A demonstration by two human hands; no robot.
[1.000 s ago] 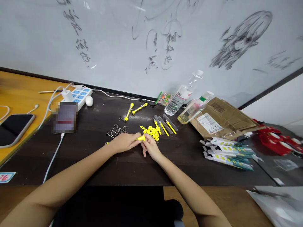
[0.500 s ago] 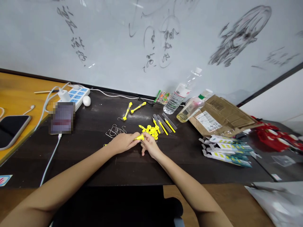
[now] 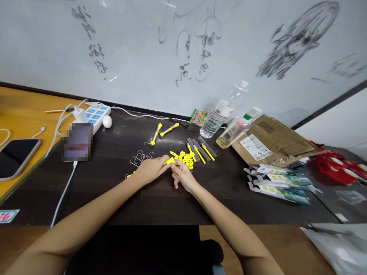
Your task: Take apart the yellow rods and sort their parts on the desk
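One yellow piece (image 3: 169,161) is pinched between our two hands, over the surface (image 3: 172,210), somewhere between its near and far edges. Our left hand (image 3: 153,168) grasps the left end, and our right hand (image 3: 183,175) has its fingers closed on the right end; they cover much of it, so we cannot tell how firm the grip is.

Just beyond lies a heap of yellow parts (image 3: 187,157). We judge that the chief hazard: should the piece slip from so small a hold, it could drop among its likes and be hard to pick out. A nudge from our right knuckles could scatter the heap too.

Beyond our left wrist, bent wires (image 3: 140,156) lie in a tangle; a sideways sweep might snag one. Another yellow part (image 3: 130,174) is half hidden by our left forearm, easily brushed toward the near edge.

Right of the heap are three clear sleeves (image 3: 200,151) with yellow strips. Toward the far edge rest two yellow rods (image 3: 156,134), and a water bottle (image 3: 213,120) stands by that edge, well apart from our hands.
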